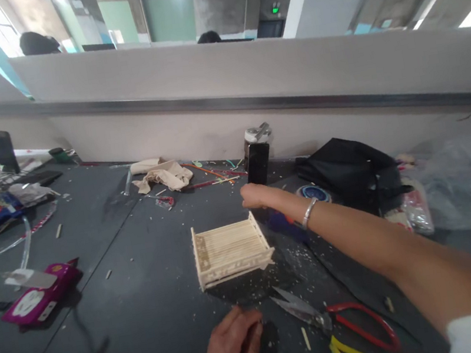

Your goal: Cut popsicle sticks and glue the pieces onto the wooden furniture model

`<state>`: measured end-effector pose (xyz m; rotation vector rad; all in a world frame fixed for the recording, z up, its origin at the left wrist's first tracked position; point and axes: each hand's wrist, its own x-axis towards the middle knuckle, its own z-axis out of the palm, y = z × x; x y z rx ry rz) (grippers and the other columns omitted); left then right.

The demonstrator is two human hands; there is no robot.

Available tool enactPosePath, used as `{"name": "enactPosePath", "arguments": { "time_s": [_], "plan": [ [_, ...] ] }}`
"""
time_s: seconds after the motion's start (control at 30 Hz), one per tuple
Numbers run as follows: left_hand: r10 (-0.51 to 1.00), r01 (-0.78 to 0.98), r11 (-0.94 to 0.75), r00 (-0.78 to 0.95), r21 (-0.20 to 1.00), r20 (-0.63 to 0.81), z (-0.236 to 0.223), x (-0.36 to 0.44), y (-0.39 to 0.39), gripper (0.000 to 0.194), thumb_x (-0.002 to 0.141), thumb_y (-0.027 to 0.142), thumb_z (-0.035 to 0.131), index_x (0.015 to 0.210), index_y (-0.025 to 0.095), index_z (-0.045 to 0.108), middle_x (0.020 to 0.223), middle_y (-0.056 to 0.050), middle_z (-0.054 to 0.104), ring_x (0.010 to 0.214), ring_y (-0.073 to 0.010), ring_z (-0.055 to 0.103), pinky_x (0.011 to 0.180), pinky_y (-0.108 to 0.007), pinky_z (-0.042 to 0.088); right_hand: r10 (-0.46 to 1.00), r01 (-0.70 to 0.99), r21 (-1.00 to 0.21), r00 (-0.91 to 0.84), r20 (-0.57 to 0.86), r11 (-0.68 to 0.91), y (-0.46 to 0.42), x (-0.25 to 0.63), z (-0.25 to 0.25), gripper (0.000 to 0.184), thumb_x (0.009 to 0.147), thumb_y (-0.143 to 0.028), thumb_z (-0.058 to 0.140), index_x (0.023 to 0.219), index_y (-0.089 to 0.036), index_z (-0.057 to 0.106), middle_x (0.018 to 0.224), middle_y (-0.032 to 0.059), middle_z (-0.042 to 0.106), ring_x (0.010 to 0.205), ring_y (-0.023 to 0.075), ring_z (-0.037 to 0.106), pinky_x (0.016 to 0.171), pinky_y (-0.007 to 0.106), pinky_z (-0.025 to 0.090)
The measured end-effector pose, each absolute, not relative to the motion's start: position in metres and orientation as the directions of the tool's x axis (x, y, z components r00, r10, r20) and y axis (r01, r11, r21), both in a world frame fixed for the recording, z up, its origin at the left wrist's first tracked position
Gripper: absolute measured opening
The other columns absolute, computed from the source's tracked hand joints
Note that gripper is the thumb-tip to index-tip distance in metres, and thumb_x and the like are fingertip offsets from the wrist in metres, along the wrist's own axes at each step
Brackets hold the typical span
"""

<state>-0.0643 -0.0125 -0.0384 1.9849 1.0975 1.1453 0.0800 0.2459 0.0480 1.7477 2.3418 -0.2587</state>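
My right hand (257, 196) reaches far forward, its fingers curled, just in front of a dark phone (258, 164) that stands upright. Whether the hand touches the phone, or what is in its fingers, I cannot see. Near the table's front edge is my left hand (236, 349), with thumb and fingers pressed together; anything between them is too small to make out. Between the hands sits a small model bed made of thin wooden sticks (231, 246), with raised posts at its corners. Scissors-like cutters (316, 319) with red and yellow handles lie open to the right of my left hand.
A purple glue gun (283, 222) with its cord lies under my right forearm. Behind it are a round blue-rimmed disc (314, 192) and a black bag (346, 171). Beige cloth (166, 175) lies at the back. A magenta box (42, 296) is at left. Stick scraps litter the table (146, 292).
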Motion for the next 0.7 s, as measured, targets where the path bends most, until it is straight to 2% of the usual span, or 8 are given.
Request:
{"name": "enactPosePath", "arguments": {
  "time_s": [0.17, 0.23, 0.3, 0.33, 0.4, 0.47, 0.57, 0.7],
  "plan": [
    [0.894, 0.347, -0.440, 0.253, 0.828, 0.370, -0.042, -0.068, -0.016, 0.021, 0.088, 0.013, 0.052, 0.104, 0.024, 0.060, 0.083, -0.003, 0.066, 0.075, -0.0142, 0.062, 0.068, -0.022, 0.048, 0.930, 0.939, -0.133, -0.335, -0.151, 0.317, 0.203, 0.109, 0.086, 0.029, 0.091, -0.033, 0.057, 0.114, -0.015, 0.058, 0.114, 0.0081, 0.061, 0.096, 0.0193, 0.062, 0.081, 0.039, 0.052],
    [0.905, 0.307, -0.414, 0.240, 0.857, 0.352, -0.040, -0.069, -0.018, 0.019, 0.088, 0.014, 0.053, 0.101, 0.024, 0.062, 0.084, -0.003, 0.067, 0.076, -0.0146, 0.062, 0.070, -0.023, 0.048, 0.948, 0.931, -0.200, -0.318, -0.025, 0.307, 0.167, 0.126, 0.105, 0.018, 0.092, -0.026, 0.051, 0.095, -0.012, 0.062, 0.091, 0.0073, 0.066, 0.084, 0.0171, 0.063, 0.078, 0.031, 0.050],
    [0.936, 0.234, -0.334, 0.195, 0.913, 0.293, -0.034, -0.066, -0.019, 0.014, 0.087, 0.019, 0.056, 0.097, 0.023, 0.066, 0.082, -0.003, 0.067, 0.075, -0.0148, 0.062, 0.068, -0.023, 0.047, 0.958, 0.917, -0.279, -0.276, 0.077, 0.286, 0.121, 0.141, 0.117, 0.019, 0.094, -0.027, 0.046, 0.089, -0.015, 0.059, 0.079, 0.0032, 0.064, 0.072, 0.0131, 0.061, 0.067, 0.025, 0.049],
    [0.960, 0.171, -0.258, 0.158, 0.951, 0.232, -0.029, -0.062, -0.019, 0.012, 0.086, 0.022, 0.059, 0.094, 0.023, 0.067, 0.080, -0.002, 0.067, 0.073, -0.0146, 0.061, 0.066, -0.023, 0.047, 0.961, 0.890, -0.362, -0.254, 0.109, 0.277, 0.096, 0.145, 0.119, 0.022, 0.094, -0.033, 0.043, 0.088, -0.017, 0.057, 0.071, 0.0000, 0.062, 0.060, 0.0102, 0.058, 0.057, 0.021, 0.048],
    [0.998, -0.037, -0.019, 0.059, 0.999, 0.021, -0.012, -0.051, -0.019, 0.013, 0.083, 0.031, 0.063, 0.090, 0.021, 0.068, 0.071, -0.001, 0.066, 0.062, -0.0124, 0.058, 0.056, -0.021, 0.044, 0.983, 0.580, -0.799, -0.167, 0.075, 0.159, 0.047, 0.146, 0.114, 0.025, 0.087, -0.044, 0.054, 0.088, -0.019, 0.056, 0.057, -0.0050, 0.057, 0.041, 0.0074, 0.048, 0.040, 0.019, 0.040],
    [0.981, -0.277, 0.191, 0.078, 0.942, -0.176, 0.010, -0.036, -0.018, 0.019, 0.078, 0.035, 0.069, 0.090, 0.019, 0.068, 0.072, -0.002, 0.068, 0.061, -0.0116, 0.058, 0.057, -0.021, 0.045, 0.996, 0.319, -0.948, -0.081, -0.036, -0.008, 0.007, 0.140, 0.099, 0.027, 0.081, -0.046, 0.062, 0.088, -0.020, 0.057, 0.053, -0.0061, 0.056, 0.035, 0.0062, 0.044, 0.035, 0.018, 0.036],
    [0.946, -0.463, 0.318, 0.216, 0.828, -0.243, 0.039, -0.017, -0.019, 0.021, 0.074, 0.032, 0.074, 0.086, 0.015, 0.070, 0.074, -0.003, 0.067, 0.063, -0.0113, 0.057, 0.058, -0.021, 0.044, 0.997, 0.165, -0.983, 0.034, -0.071, -0.076, -0.029, 0.129, 0.074, 0.028, 0.079, -0.047, 0.064, 0.079, -0.019, 0.057, 0.048, -0.0062, 0.054, 0.035, 0.0057, 0.042, 0.034, 0.016, 0.033],
    [0.916, -0.534, 0.396, 0.289, 0.747, -0.279, 0.049, -0.007, -0.027, 0.019, 0.072, 0.030, 0.076, 0.080, 0.013, 0.072, 0.072, -0.002, 0.064, 0.063, -0.0086, 0.053, 0.057, -0.019, 0.041, 0.989, 0.231, -0.973, 0.147, 0.008, -0.026, -0.046, 0.127, 0.056, 0.025, 0.080, -0.043, 0.065, 0.076, -0.020, 0.060, 0.048, -0.0063, 0.053, 0.037, 0.0056, 0.043, 0.034, 0.016, 0.032]
  ]
}}
